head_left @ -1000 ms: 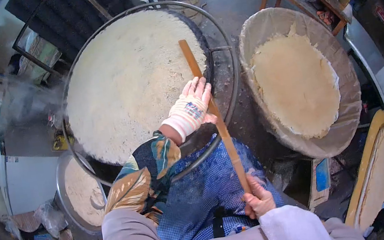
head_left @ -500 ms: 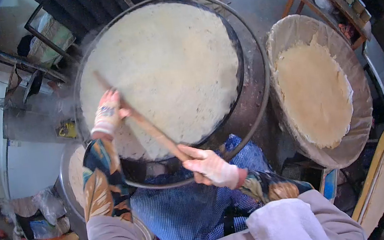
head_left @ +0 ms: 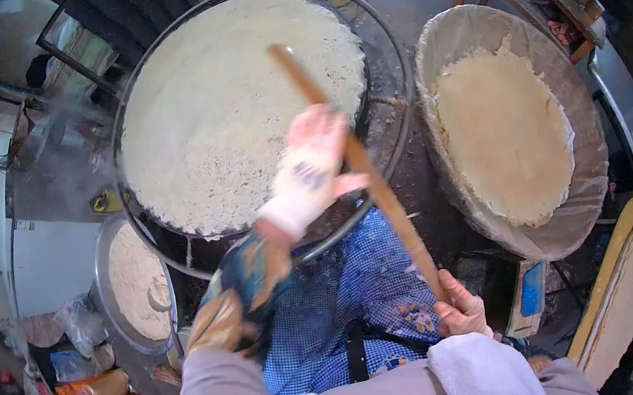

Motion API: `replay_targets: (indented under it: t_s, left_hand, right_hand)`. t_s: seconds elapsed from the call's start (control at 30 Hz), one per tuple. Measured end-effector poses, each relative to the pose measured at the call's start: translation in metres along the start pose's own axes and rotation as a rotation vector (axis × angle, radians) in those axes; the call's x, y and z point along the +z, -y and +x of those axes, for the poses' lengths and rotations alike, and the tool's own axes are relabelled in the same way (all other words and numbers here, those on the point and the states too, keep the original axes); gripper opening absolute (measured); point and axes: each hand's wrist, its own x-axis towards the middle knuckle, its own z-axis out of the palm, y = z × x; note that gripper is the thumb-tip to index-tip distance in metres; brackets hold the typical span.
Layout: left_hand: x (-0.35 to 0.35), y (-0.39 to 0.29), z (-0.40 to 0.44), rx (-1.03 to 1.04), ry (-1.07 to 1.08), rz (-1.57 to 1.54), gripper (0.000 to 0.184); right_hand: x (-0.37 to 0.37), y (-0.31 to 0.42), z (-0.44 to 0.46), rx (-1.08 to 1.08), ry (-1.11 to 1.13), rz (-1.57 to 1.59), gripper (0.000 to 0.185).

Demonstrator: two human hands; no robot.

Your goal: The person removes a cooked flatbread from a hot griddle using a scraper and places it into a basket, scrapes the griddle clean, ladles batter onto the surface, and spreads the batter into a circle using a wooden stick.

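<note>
Stick (head_left: 391,204) slants from above the batter (head_left: 199,93) down toward my apron (head_left: 306,359), its lower end clasped in my right hand (head_left: 460,305). My left hand (head_left: 303,171) blurs against it; I can't tell if it grips. The batter looks mostly spread, with speckled, thinner-looking patches (head_left: 230,181) left nearer me.

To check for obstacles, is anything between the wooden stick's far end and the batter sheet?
Nothing visible: the wooden stick reaches over the batter sheet and crosses above the metal ring between the left hand and the right hand.
</note>
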Motion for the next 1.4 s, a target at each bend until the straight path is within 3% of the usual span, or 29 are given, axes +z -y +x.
replay_targets:
  t_s: [0.07,0.17,0.23,0.33,0.4,0.67,0.8,0.87,0.93,0.97,1.0,1.03,1.1,1.13,1.23,1.27,1.33,1.4]
  left_hand:
    - [0.054,-0.007,0.026,-0.005,0.235,0.187,0.096]
    - [0.034,0.011,0.027,-0.015,0.271,0.218,0.089]
    - [0.022,0.039,0.011,-0.017,0.228,0.252,0.08]
    - [0.002,0.086,-0.005,-0.12,0.228,0.261,0.092]
    - [-0.012,0.115,-0.027,-0.17,0.198,0.286,0.09]
    - [-0.064,0.22,-0.16,-0.469,0.231,0.408,0.088]
    - [-0.099,0.226,-0.25,-0.523,0.141,0.355,0.088]
    - [-0.118,0.195,-0.284,-0.612,0.138,0.278,0.09]
    - [-0.105,0.165,-0.333,-0.549,0.058,0.401,0.093]
    - [-0.101,0.149,-0.323,-0.529,0.041,0.448,0.097]
    - [-0.101,0.125,-0.303,-0.522,0.012,0.497,0.102]
    - [-0.103,0.097,-0.255,-0.562,-0.005,0.382,0.108]
    - [-0.091,0.06,-0.17,-0.447,0.031,0.265,0.105]
    - [-0.078,0.048,-0.123,-0.297,-0.026,0.169,0.1]
    - [-0.018,0.022,0.011,0.062,-0.049,-0.006,0.097]
    - [0.009,0.024,0.041,0.168,-0.022,-0.009,0.099]
    - [0.064,0.041,0.065,0.166,0.109,0.122,0.093]
    - [0.021,0.073,0.083,0.043,0.355,0.176,0.087]
  right_hand:
    - [-0.013,0.013,-0.007,0.214,0.039,0.378,0.058]
    - [-0.011,0.031,0.01,0.468,0.339,0.903,0.058]
    - [0.01,0.027,0.028,0.53,0.416,1.031,0.055]
    - [0.04,0.038,0.064,0.562,0.523,1.068,0.048]
    - [0.065,0.041,0.086,0.588,0.602,1.116,0.046]
    - [0.168,0.071,0.142,0.623,0.663,0.68,0.045]
    - [0.217,0.061,0.146,0.415,0.66,0.304,0.057]
    - [0.229,0.075,0.134,0.31,0.626,-0.015,0.054]
    - [0.22,0.052,0.117,0.259,0.696,-0.104,0.054]
    - [0.204,0.051,0.103,0.182,0.687,-0.204,0.053]
    - [0.184,0.042,0.09,-0.085,0.596,-0.345,0.051]
    - [0.158,0.043,0.075,0.17,0.558,-0.307,0.051]
    - [0.107,0.001,0.04,-0.222,0.226,-0.309,0.054]
    - [0.08,0.027,0.02,0.172,0.146,-0.305,0.054]
    - [0.058,0.029,-0.011,0.122,-0.267,0.182,0.057]
    - [0.058,0.039,-0.006,0.185,-0.266,0.273,0.06]
    - [0.057,0.057,0.013,0.337,-0.195,0.42,0.065]
    - [0.059,0.078,0.056,0.339,0.023,0.503,0.06]
